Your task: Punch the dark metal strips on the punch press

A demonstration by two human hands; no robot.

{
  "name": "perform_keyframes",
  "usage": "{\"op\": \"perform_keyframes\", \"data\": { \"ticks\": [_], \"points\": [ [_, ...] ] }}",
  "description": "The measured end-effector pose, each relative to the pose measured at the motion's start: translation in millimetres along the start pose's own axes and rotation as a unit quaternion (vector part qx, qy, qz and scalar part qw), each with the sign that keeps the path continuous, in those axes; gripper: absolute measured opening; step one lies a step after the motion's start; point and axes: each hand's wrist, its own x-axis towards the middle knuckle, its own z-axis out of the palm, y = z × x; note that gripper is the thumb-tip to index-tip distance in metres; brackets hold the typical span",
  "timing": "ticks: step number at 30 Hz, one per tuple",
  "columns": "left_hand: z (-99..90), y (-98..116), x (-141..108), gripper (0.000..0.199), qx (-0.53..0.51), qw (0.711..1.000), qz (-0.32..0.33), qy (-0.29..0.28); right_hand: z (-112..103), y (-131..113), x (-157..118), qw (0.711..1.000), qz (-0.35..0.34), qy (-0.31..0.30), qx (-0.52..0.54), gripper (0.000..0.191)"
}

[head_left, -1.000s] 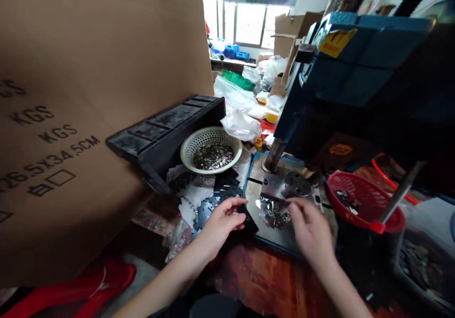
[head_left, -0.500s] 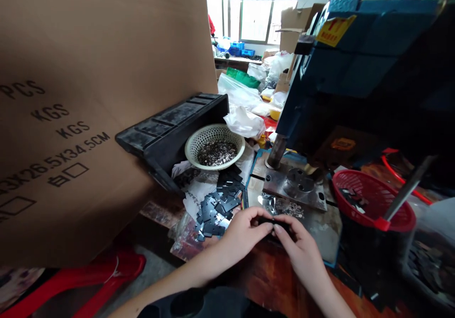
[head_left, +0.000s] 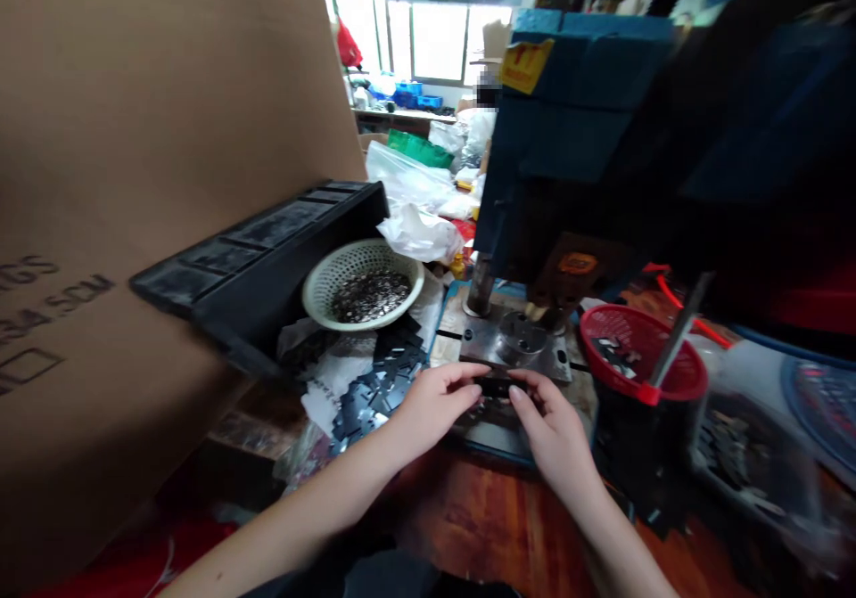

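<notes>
My left hand (head_left: 438,405) and my right hand (head_left: 552,413) are side by side over the base of a blue press (head_left: 555,117). Between them, fingers and thumbs pinch the two ends of a small dark flat plate (head_left: 496,388). Just beyond my fingertips is the press's metal die plate (head_left: 468,343), with a round piece on top. To the left of my left hand lies a heap of similar dark flat plates (head_left: 374,393). Finer details of the held plate are too dark to make out.
A pale perforated basket (head_left: 314,290) of small metal parts sits by a black bin (head_left: 267,250) at left. A large cardboard box (head_left: 167,90) stands nearest. On the right are a red basket (head_left: 682,375) with plates and a clear container (head_left: 769,500) of dark pieces.
The view has swung right. Both hands have moved forward, closer to the die plate, and have spread slightly apart, so more of the dark plate between them shows.
</notes>
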Motion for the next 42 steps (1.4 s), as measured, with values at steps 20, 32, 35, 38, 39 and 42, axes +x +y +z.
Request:
{"op": "perform_keyframes", "data": {
  "ticks": [20,32,35,38,39,42],
  "points": [
    [3.8,12,-5,0.031,-0.249,0.968,-0.028,0.007,-7,-8,-5,0.87,-0.404,0.152,-0.238,0.033],
    [9.7,7,39,0.017,0.214,0.95,0.214,0.073,-15,-8,26,0.934,-0.224,0.132,-0.244,0.015],
    [16.5,14,69,0.021,0.255,0.931,0.244,0.091,-19,-5,50,0.941,-0.189,0.162,-0.229,0.015],
    [22.8,18,93,0.021,0.272,0.921,0.259,0.103,-23,1,73,0.945,-0.16,0.189,-0.212,0.014],
    [24.2,18,99,0.02,0.273,0.92,0.259,0.11,-23,4,80,0.948,-0.15,0.193,-0.205,0.013],
    [25.4,15,112,0.018,0.267,0.922,0.25,0.123,-25,9,92,0.957,-0.132,0.19,-0.176,0.012]
  ]
}}
